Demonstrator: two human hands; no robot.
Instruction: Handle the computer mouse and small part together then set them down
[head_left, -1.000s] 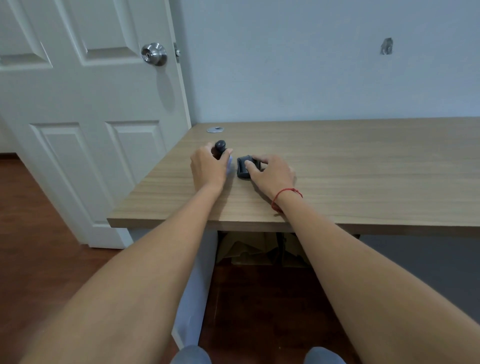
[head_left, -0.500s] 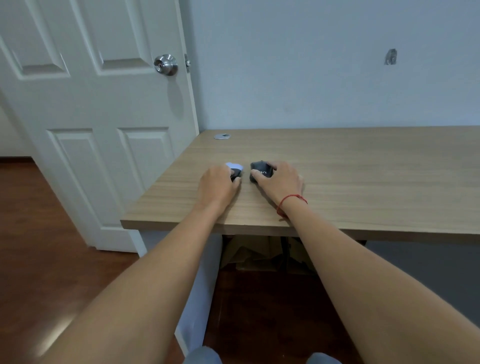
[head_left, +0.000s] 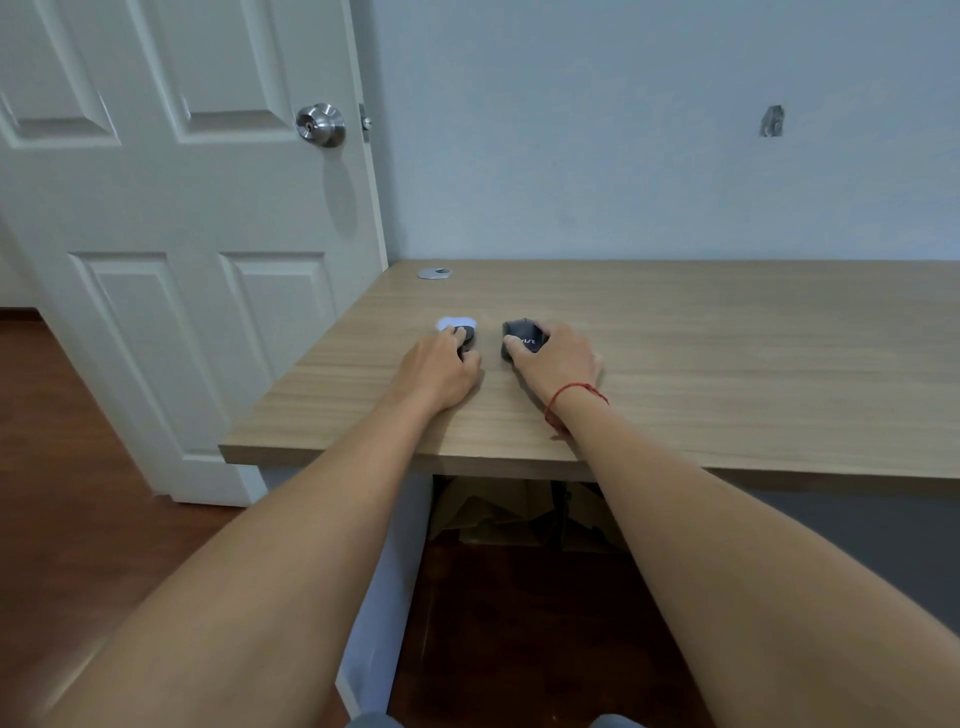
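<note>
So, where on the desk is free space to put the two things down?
Free: the desk right of the right hand, up to the wall. Crowded: the narrow gap between the left hand and right hand, and the corner by the round grommet.

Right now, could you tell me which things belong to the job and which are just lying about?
Job: dark mouse under the right hand; small dark and pale part under the left hand.

Lying about: silver disc on the desk; cardboard underneath.

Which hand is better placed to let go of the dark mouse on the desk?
The right hand: its fingers already wrap the dark mouse, which sits on the desk. The left hand is busy on the small part beside it.
</note>
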